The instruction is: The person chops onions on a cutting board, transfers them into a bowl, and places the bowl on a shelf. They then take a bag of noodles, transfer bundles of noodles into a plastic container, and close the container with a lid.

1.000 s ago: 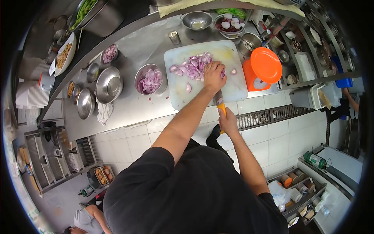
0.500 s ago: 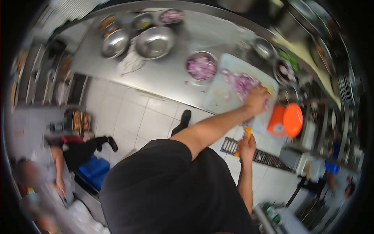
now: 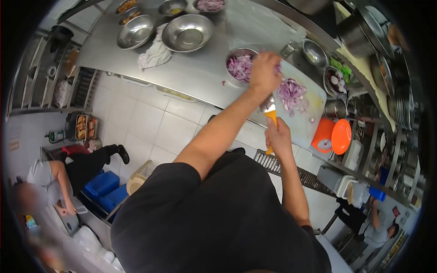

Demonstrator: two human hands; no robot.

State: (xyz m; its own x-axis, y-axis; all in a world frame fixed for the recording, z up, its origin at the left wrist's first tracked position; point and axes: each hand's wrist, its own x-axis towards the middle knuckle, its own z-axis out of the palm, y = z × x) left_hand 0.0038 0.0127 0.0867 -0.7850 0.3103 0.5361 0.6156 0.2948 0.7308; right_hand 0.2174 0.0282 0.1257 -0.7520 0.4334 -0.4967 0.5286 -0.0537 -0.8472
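My left hand is over the right rim of a steel bowl of sliced red onion. Its fingers are curled and slightly blurred, with bits of purple onion showing beside them. My right hand grips the yellow handle of a knife. Its blade points up toward my left hand and is partly hidden beneath it. A loose pile of sliced red onion lies on the pale cutting board, right of both hands.
Steel bowls and a white cloth sit on the left of the counter. An orange container and an orange lid are beyond the board's right end. Two people, one seated person and another, are farther off.
My left hand has moved left from the onion pile to the bowl's rim. The knife has moved up and left with my right hand, and the view has shifted slightly.
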